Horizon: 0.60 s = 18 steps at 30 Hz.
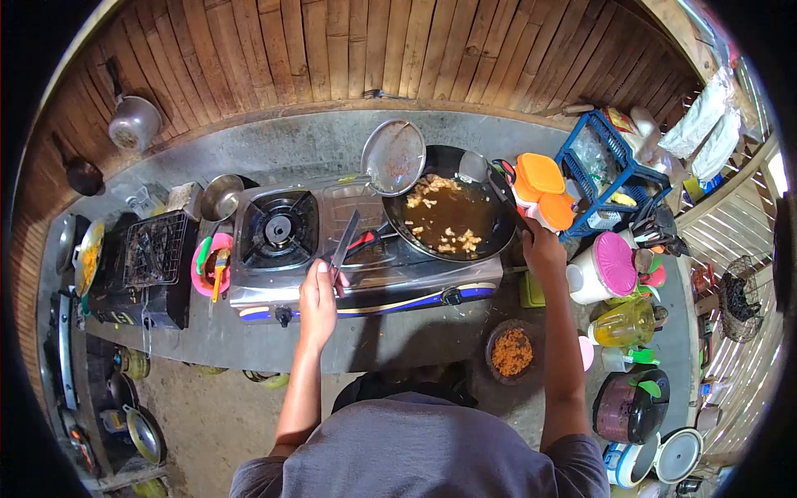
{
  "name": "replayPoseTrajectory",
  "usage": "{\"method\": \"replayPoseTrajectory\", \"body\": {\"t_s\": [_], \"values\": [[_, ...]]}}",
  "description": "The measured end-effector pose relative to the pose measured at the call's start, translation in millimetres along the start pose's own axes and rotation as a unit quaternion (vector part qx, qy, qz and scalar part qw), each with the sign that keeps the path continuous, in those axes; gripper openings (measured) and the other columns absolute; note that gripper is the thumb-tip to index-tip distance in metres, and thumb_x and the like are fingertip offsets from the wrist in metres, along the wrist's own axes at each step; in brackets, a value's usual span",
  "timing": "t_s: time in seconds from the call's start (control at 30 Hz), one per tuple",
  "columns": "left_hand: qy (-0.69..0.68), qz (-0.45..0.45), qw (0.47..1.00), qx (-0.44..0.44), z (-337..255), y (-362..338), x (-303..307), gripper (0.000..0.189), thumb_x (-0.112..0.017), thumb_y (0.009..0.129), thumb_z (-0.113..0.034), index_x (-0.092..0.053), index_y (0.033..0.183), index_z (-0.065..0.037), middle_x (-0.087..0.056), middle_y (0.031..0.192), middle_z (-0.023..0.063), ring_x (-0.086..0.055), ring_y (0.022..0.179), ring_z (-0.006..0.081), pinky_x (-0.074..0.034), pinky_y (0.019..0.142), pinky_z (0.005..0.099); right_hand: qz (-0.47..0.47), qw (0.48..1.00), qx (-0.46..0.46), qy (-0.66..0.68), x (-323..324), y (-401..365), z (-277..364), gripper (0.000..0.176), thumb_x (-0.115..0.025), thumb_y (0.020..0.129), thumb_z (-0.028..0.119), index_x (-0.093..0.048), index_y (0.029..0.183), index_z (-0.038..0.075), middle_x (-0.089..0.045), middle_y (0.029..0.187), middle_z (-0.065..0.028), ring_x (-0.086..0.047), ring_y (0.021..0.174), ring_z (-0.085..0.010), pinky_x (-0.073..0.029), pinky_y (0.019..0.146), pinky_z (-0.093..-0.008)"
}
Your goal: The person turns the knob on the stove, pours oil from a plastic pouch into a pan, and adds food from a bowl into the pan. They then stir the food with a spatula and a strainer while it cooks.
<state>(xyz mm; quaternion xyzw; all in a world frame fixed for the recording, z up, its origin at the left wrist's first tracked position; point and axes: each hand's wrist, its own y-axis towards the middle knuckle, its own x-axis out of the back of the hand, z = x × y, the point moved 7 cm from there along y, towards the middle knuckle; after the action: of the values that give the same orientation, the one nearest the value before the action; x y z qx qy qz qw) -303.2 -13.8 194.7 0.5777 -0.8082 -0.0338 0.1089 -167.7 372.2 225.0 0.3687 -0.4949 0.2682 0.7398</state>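
Observation:
A black pan with brown liquid and pale pieces of food stands on the right side of the gas stove. My left hand is closed around a knife, its blade pointing up and away, left of the pan's red and black handle. At the pan's right edge my right hand grips the dark handle of a spatula, whose head is over the pan. A round strainer lies against the pan's upper left rim.
Left of the stove's bare burner sits a pink bowl. Orange-lidded containers and a blue basket stand right of the pan. A bowl of orange food is near the front edge, and a pink-lidded tub further right.

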Motion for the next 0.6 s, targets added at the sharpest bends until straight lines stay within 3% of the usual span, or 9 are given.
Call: {"method": "replayPoseTrajectory", "body": {"t_s": [0.17, 0.37, 0.47, 0.57, 0.6], "values": [[-0.001, 0.01, 1.0, -0.004, 2.6, 1.4, -2.2, 0.041, -0.029, 0.103, -0.031, -0.047, 0.079, -0.003, -0.054, 0.068, 0.0037, -0.049, 0.059, 0.0109, -0.04, 0.056, 0.0277, 0.021, 0.999, 0.017, 0.02, -8.4, 10.4, 3.8, 0.027, -0.056, 0.086, 0.022, -0.063, 0.11, 0.013, -0.066, 0.083, -0.0191, -0.065, 0.081, -0.0352, -0.05, 0.076, -0.0468], [-0.004, 0.005, 1.0, -0.005, 1.9, 0.9, -1.3, 0.041, -0.029, 0.103, -0.031, -0.047, 0.08, -0.003, -0.054, 0.068, 0.0041, -0.049, 0.059, 0.0113, -0.04, 0.056, 0.0279, 0.127, 0.984, 0.056, 0.107, -27.7, 17.9, 22.6, 0.028, -0.054, 0.087, 0.022, -0.065, 0.109, 0.009, -0.068, 0.082, -0.018, -0.066, 0.08, -0.0324, -0.05, 0.073, -0.0439], [0.008, 0.005, 1.0, -0.006, 1.5, 0.6, 1.1, 0.04, -0.029, 0.103, -0.031, -0.046, 0.08, -0.003, -0.054, 0.068, 0.0044, -0.049, 0.059, 0.0115, -0.04, 0.056, 0.0278, 0.212, 0.964, 0.044, 0.154, -29.0, 12.0, 27.6, 0.03, -0.054, 0.089, 0.021, -0.063, 0.112, 0.004, -0.069, 0.078, -0.0133, -0.066, 0.066, -0.0244, -0.05, 0.063, -0.0382], [-0.002, -0.001, 1.0, -0.003, 0.5, 0.4, 2.3, 0.041, -0.029, 0.103, -0.031, -0.046, 0.079, -0.003, -0.054, 0.068, 0.0047, -0.05, 0.059, 0.0117, -0.041, 0.056, 0.0279, 0.271, 0.933, -0.016, 0.236, -36.1, 4.9, 18.3, 0.029, -0.052, 0.094, 0.02, -0.06, 0.119, 0.007, -0.065, 0.073, -0.0027, -0.05, 0.047, -0.0061, -0.04, 0.043, -0.022], [-0.002, -0.001, 1.0, -0.002, 0.3, 0.4, 2.1, 0.041, -0.029, 0.103, -0.031, -0.046, 0.078, -0.003, -0.054, 0.068, 0.0048, -0.049, 0.059, 0.0117, -0.04, 0.056, 0.0279, 0.282, 0.927, -0.022, 0.247, -35.3, 1.7, 17.7, 0.029, -0.052, 0.094, 0.019, -0.059, 0.119, 0.007, -0.065, 0.074, -0.0028, -0.049, 0.047, -0.0062, -0.04, 0.043, -0.0221]]}}
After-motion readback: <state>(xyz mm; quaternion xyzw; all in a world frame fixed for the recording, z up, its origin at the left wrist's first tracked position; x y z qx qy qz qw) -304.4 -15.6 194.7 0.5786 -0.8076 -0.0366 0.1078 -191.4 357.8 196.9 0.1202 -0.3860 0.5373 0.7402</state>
